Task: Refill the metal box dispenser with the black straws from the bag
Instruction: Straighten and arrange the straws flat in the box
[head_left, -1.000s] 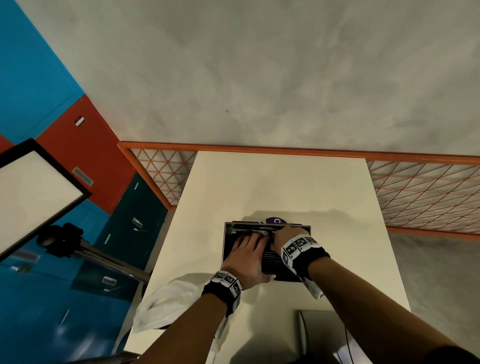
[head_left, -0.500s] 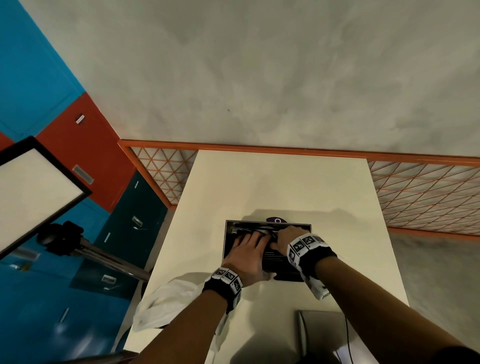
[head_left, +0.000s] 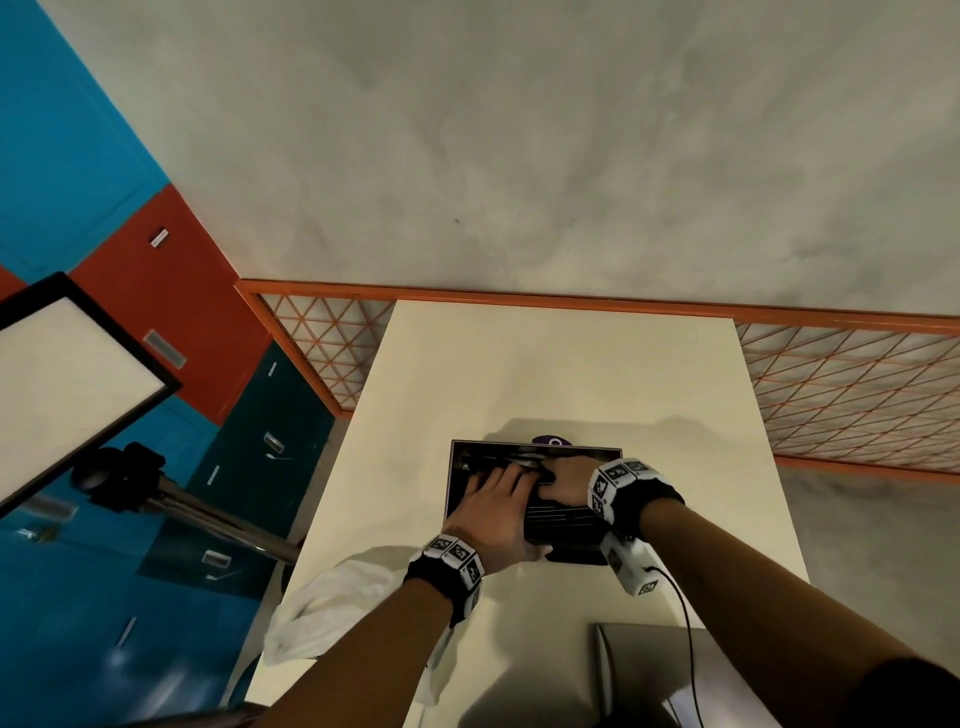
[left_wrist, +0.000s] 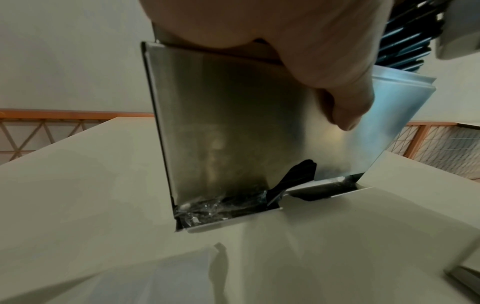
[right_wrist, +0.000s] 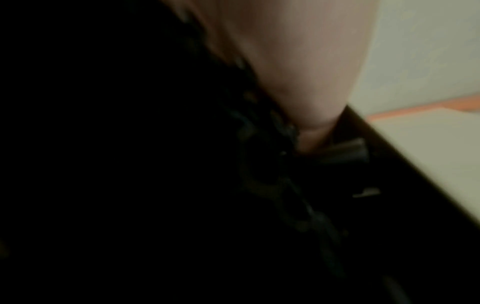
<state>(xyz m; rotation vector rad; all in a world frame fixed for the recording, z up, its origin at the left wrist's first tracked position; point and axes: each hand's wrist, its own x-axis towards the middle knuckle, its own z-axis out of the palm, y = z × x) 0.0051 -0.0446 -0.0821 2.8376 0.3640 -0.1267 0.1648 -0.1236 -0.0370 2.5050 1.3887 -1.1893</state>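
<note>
now, status:
left hand (head_left: 496, 512): flat, fingers straight on black straws (head_left: 558, 514)
right hand (head_left: 566, 480): unchanged, pressing straws; curl unclear
metal box dispenser (head_left: 457, 475): mid-counter (head_left: 545, 364), nearly full

One table (head_left: 545, 364) carries everything. One metal box (head_left: 457, 470) stands near the middle of the table, toward its near half, and in it lies one mass of black straws (head_left: 558, 514), too many and too close-packed to count. Two hands are over the box: one left hand (head_left: 491, 512) and one right hand (head_left: 566, 480). One white bag (head_left: 332, 608) hangs over the table's left edge near the near-left corner. One grey slab (head_left: 644, 670) lies at the near edge.
</note>
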